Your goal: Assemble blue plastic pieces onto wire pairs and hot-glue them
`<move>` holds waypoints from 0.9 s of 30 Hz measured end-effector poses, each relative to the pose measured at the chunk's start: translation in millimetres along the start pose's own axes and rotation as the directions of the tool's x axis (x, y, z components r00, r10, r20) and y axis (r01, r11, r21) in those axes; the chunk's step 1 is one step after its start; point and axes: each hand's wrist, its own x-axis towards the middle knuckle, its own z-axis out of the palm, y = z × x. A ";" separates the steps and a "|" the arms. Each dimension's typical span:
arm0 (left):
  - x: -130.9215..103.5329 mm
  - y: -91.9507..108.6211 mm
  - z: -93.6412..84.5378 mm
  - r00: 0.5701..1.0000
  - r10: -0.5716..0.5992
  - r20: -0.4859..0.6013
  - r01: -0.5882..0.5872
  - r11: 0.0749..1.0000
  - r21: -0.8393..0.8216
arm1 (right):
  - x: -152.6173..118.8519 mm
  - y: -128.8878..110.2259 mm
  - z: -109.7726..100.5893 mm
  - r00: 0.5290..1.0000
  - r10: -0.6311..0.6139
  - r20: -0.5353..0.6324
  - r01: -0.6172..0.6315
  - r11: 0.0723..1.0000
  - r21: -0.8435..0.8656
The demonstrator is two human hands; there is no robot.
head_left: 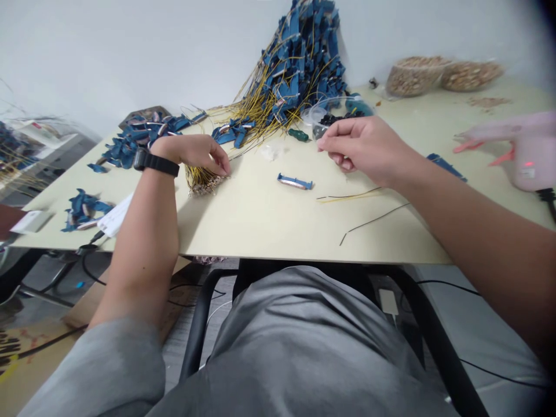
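Observation:
My left hand [204,153], with a black watch on its wrist, bends down over a bundle of yellow wires [198,180] with small pale ends. Its thumb and forefinger come together at the bundle's right edge; what they pinch is too small to make out. My right hand [358,145] hovers above the table with thumb and fingertips pressed together, and anything between them is hidden. A blue plastic part [295,181] with a pale strip lies between the hands. Below my right hand lie a yellow wire [347,198] and a bent black wire [376,220].
A tall pile of blue parts [299,63] with yellow wires stands against the wall. More blue parts [130,142] lie left. A pink glue gun [523,150] stands right, and bags of beige pieces [412,75] sit behind. A plastic tub [319,119] is behind my right hand.

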 end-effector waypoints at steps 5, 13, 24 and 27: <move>1.5 -3.9 -1.7 0.998 0.046 -0.040 -0.045 0.999 0.014 | -1.3 -2.6 0.4 1.000 0.011 0.001 -0.011 1.000 0.007; -8.9 2.9 -3.9 0.987 0.000 -0.160 -0.009 0.999 -0.052 | -4.9 -9.0 4.1 0.999 0.037 -0.023 -0.037 0.999 -0.011; -26.6 14.4 -4.6 0.953 0.024 -0.301 -0.070 0.987 -0.142 | 8.1 6.3 -3.1 1.000 -0.018 0.019 0.018 1.000 -0.008; -30.4 18.1 -2.4 0.904 -0.034 -0.426 -0.069 0.972 -0.224 | 9.0 6.3 -3.0 1.000 -0.017 0.022 0.018 1.000 -0.003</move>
